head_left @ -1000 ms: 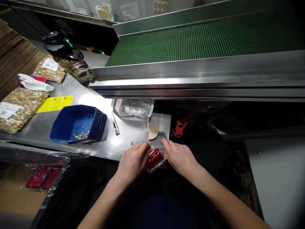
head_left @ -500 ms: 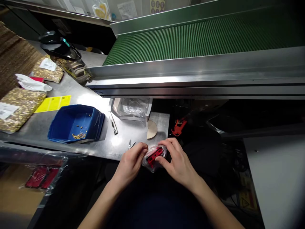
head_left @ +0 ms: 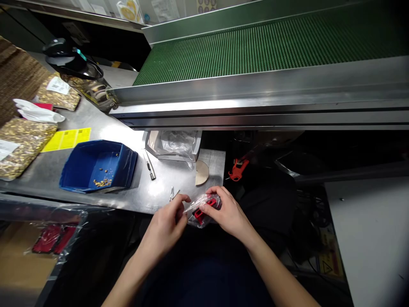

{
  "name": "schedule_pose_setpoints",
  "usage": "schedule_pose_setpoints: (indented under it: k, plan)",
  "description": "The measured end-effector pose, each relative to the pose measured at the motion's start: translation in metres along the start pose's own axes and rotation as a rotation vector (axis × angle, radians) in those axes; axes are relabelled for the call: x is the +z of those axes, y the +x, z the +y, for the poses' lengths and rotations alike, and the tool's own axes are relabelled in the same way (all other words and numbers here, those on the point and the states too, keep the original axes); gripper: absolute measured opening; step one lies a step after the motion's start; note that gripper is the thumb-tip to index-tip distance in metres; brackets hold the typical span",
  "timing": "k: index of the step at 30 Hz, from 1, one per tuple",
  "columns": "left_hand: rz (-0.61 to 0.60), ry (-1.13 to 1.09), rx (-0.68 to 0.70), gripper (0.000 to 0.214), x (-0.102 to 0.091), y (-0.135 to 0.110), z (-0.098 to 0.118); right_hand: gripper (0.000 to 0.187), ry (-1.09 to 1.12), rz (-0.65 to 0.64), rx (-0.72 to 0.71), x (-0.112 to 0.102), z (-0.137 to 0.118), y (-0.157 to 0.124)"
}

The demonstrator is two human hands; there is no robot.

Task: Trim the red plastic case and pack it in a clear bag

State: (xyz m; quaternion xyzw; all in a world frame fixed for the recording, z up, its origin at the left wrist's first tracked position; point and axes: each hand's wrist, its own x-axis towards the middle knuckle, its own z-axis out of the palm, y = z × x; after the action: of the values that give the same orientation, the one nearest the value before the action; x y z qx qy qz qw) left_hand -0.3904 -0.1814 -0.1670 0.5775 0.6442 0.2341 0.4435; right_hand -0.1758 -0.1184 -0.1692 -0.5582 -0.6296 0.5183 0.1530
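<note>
Between my hands, just off the table's front edge, is a clear plastic bag (head_left: 192,207) with a red and black item (head_left: 200,215) inside, its kind unclear. My right hand (head_left: 228,213) grips the bagged item, thumb on the near face and fingers behind. My left hand (head_left: 168,221) pinches the bag's left end between thumb and fingertips. Small metal scissors or tweezers (head_left: 173,195), partly hidden, lie beyond my left hand. Past the bag, a pale half-round disc (head_left: 202,172) rests on the metal table (head_left: 166,187).
A blue bin (head_left: 72,170) with a few small pieces stands left, near a utility knife (head_left: 149,167). Behind are a grey tray (head_left: 169,157) of clear bags and a green conveyor belt (head_left: 239,53). An orange tape dispenser-like tool (head_left: 238,169) hangs right. A box with red packets (head_left: 47,238) sits lower left.
My left hand has moved left, drawing the bag's end out away from the red and black item. My right hand keeps its grip. The whole view has shifted slightly.
</note>
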Motion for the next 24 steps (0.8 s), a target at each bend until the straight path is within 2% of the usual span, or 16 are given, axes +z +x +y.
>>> schedule_pose_setpoints:
  k: [2,5,8,10,12,15,18,20,22,23,24]
  plan:
    - [0.049,0.002,-0.078,0.029,0.005,-0.002,0.001,0.033,-0.009,0.0,0.006,0.0,-0.001,0.001]
    - [0.125,-0.246,-0.244,0.034,0.027,-0.004,-0.004,0.033,-0.02,0.003,0.006,0.001,-0.001,0.002]
    - [0.09,-0.447,-0.356,0.038,0.052,-0.01,-0.009,0.032,-0.029,0.007,0.002,0.002,0.0,0.001]
    - [0.033,-0.544,-0.43,0.044,0.055,-0.016,-0.008,0.032,-0.034,0.01,0.006,0.002,0.001,0.0]
    - [-0.014,-0.625,-0.477,0.052,0.043,-0.022,-0.003,0.033,-0.036,0.015,0.015,0.002,0.002,0.0]
    - [-0.009,-0.769,-0.426,0.06,0.01,-0.026,0.009,0.035,-0.048,0.017,0.019,0.002,0.001,0.0]
    - [0.139,-0.956,-0.412,0.054,-0.011,-0.025,0.012,0.039,-0.064,0.013,0.013,0.0,0.001,0.001]
    - [0.354,-1.049,-0.412,0.039,-0.011,-0.024,0.005,0.045,-0.071,0.01,0.012,-0.001,0.001,0.002]
    - [0.53,-0.983,-0.339,0.029,-0.001,-0.026,-0.007,0.053,-0.071,0.007,0.01,-0.001,0.002,0.003]
    - [0.532,-0.878,-0.278,0.029,0.007,-0.028,-0.015,0.056,-0.069,0.009,0.007,-0.001,0.003,0.003]
    - [0.476,-0.738,-0.213,0.035,0.016,-0.031,-0.021,0.057,-0.064,0.011,0.002,-0.001,0.003,0.003]
